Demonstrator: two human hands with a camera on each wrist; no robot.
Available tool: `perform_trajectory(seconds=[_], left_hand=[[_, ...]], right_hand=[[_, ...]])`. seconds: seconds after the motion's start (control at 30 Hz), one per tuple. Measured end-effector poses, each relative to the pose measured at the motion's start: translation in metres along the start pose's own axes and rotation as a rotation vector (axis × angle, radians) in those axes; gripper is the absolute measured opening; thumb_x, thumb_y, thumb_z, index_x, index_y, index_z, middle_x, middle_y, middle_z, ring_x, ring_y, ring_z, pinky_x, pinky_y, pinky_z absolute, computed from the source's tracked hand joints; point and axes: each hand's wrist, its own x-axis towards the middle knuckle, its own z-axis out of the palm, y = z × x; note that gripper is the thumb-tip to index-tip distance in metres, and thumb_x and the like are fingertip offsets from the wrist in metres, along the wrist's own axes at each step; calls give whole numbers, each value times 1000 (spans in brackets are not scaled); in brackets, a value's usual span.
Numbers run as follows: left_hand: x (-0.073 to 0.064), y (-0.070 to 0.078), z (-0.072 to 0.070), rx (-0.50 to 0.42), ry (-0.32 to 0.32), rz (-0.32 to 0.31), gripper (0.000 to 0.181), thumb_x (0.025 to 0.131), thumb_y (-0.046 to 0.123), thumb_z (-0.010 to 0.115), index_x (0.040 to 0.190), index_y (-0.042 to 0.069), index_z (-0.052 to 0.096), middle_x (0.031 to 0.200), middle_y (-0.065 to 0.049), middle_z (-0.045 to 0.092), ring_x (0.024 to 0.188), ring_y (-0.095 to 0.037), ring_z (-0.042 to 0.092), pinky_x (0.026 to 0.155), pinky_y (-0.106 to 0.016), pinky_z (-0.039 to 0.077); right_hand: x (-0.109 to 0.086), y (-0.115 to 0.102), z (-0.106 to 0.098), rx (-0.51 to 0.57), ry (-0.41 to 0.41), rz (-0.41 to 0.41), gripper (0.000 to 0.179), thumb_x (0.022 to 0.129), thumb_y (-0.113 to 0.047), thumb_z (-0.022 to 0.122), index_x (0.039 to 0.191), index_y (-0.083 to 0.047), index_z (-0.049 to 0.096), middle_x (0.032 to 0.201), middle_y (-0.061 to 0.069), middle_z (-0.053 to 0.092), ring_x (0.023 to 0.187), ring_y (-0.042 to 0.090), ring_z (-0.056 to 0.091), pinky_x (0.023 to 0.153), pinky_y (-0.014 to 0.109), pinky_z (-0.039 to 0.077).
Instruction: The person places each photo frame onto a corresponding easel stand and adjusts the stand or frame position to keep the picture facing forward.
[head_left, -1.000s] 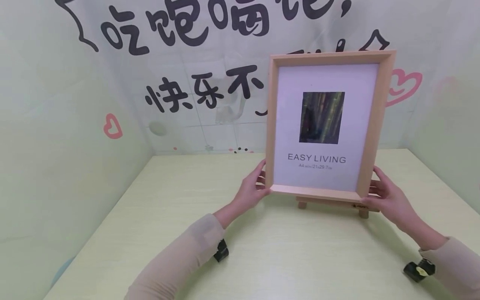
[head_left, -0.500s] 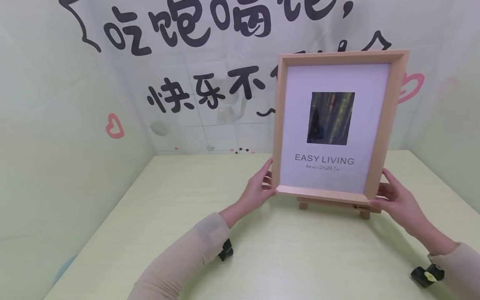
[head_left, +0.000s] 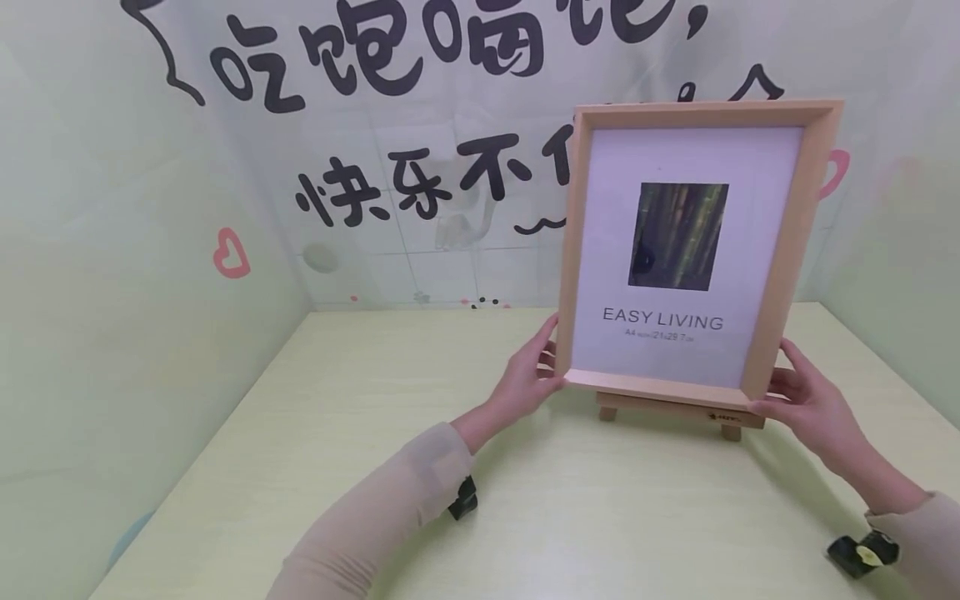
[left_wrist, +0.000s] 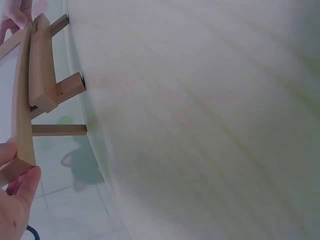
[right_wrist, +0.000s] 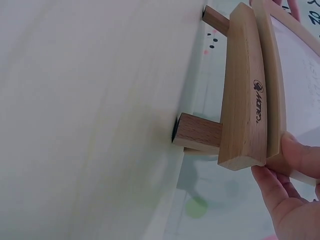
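A light wooden picture frame [head_left: 783, 250], with a white insert and a dark bamboo picture, stands nearly upright at the right of the table. By its lower left corner my left hand [head_left: 522, 379] grips it, thumb in front and fingers round the side. My right hand [head_left: 817, 412] holds the lower right corner the same way. Just under the frame's bottom edge is the ledge of a small wooden easel [right_wrist: 243, 95], whose legs stand on the table. Most of the easel is hidden behind the frame; whether frame and ledge touch I cannot tell.
The pale table [head_left: 375, 375] ends at a back wall sheet [head_left: 390, 267] with large black lettering. Plain sheets hang at left and right. A black wrist camera [head_left: 862, 552] sits below the right sleeve, another [head_left: 463, 498] below the left.
Both hands have shifted the picture frame to the right. Its left side now reaches nearer the easel's left leg. The easel has barely moved in view, and the grip is unchanged.
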Motion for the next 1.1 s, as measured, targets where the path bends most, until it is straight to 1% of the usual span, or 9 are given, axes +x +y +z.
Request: perform_trajectory(seconds=[0.13, 0.23, 0.37, 0.6, 0.9, 1.1], left_hand=[[1, 2, 3, 4, 1, -2, 94, 73, -12, 65, 147, 19, 16, 104, -12, 55, 92, -18, 58, 80, -17, 51], [2, 3, 6, 8, -1, -9, 94, 74, -12, 65, 147, 20, 16, 104, -11, 55, 92, -17, 58, 79, -17, 51], [4, 4, 9, 19, -2, -14, 94, 74, -12, 65, 147, 21, 16, 104, -10, 55, 91, -15, 57, 79, -16, 51], [5, 3, 13, -2, -7, -16, 94, 74, -12, 65, 147, 23, 17, 104, -9, 55, 90, -14, 57, 78, -15, 51], [5, 3, 16, -11, -12, -21, 95, 73, -11, 67, 147, 23, 19, 104, -10, 55, 91, -15, 57, 78, -15, 51], [8, 1, 19, -16, -13, -21, 95, 72, -11, 67, 147, 22, 19, 105, -10, 56, 91, -15, 57, 78, -15, 51]], right_hand=[[0, 2, -3, 19, 5, 5, 92, 79, 13, 60, 148, -13, 4, 98, -34, 50, 87, -16, 52, 66, 6, 48], [0, 3, -5, 20, 11, 9, 93, 79, 12, 61, 148, -17, 6, 98, -34, 51, 86, -16, 52, 66, 5, 48], [-1, 5, -6, 14, 16, 5, 93, 79, 11, 62, 148, -19, 7, 98, -34, 52, 86, -16, 53, 66, 5, 48], [-2, 9, -11, 35, 6, 5, 95, 78, 11, 62, 148, -20, 7, 99, -33, 53, 87, -16, 53, 66, 5, 48], [-2, 13, -15, 12, -5, 35, 97, 78, 10, 64, 148, -17, 3, 97, -34, 51, 86, -17, 52, 66, 5, 47], [-3, 16, -16, 38, 0, 33, 97, 78, 11, 63, 148, -16, 3, 97, -34, 52, 85, -17, 53, 65, 5, 48]])
